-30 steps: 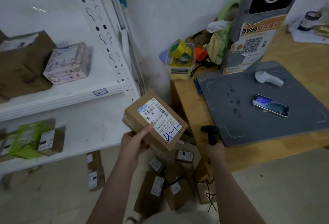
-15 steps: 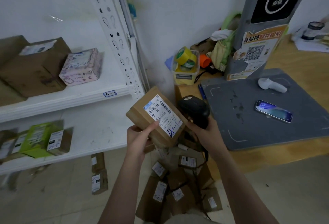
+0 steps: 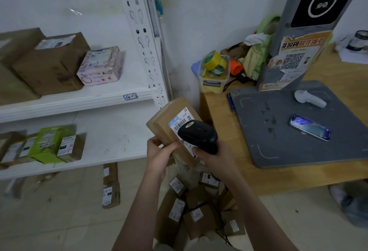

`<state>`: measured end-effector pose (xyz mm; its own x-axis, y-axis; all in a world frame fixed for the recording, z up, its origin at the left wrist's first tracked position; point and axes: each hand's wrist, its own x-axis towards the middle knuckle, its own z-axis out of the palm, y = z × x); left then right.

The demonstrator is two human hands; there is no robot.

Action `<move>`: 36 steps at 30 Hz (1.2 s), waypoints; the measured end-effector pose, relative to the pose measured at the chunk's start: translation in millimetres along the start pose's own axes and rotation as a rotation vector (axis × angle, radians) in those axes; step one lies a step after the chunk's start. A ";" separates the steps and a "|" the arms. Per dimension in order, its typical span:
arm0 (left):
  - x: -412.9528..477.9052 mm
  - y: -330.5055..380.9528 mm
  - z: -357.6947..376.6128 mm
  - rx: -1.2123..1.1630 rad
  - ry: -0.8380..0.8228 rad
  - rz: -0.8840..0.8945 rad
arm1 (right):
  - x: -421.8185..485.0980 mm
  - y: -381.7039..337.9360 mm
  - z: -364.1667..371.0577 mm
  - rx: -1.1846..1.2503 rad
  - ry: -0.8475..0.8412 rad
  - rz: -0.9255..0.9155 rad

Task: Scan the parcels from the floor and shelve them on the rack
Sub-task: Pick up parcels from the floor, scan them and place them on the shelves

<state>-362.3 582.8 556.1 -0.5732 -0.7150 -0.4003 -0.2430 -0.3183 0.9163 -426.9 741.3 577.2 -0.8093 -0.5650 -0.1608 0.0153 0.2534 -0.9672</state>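
Along the left side, the white rack (image 3: 83, 103) is seen with its far end cut off by the frame edge, and two shelves are occupied: brown cartons (image 3: 49, 65) and a pink patterned box (image 3: 100, 66) on the upper one, a green box (image 3: 46, 144) among blurred small cartons on the lower one. To the right, a wooden desk (image 3: 278, 179) is covered by a grey mat (image 3: 298, 131), on which a phone (image 3: 309, 127) and a white handheld device (image 3: 309, 99) are laid well apart; a grey kiosk post (image 3: 294, 37) is cropped at the top. On the floor below the arms, a pile of parcels (image 3: 191, 211) is partly hidden by both forearms. Between rack and desk, a brown parcel (image 3: 169, 123) is held up, tilted, its long axis running from lower right to upper left, its label face turned up towards the camera. The label is partly hidden by the black scanner (image 3: 197, 136), so the handwriting is hard to make out. The parcel's lower end is clasped by the left hand (image 3: 159, 153), thumb across the top face. The scanner grip is wrapped by the right hand (image 3: 215, 155), with the scanner head just over the barcode.
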 end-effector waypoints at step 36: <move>-7.7 -32.6 36.5 0.071 -0.007 -0.147 | 13.3 68.0 -37.3 0.038 0.387 0.211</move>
<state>-378.5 621.4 529.7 -0.5330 -0.6596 -0.5300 -0.3794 -0.3736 0.8465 -458.5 780.3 516.7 -0.9462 -0.1666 -0.2774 0.2197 0.2987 -0.9287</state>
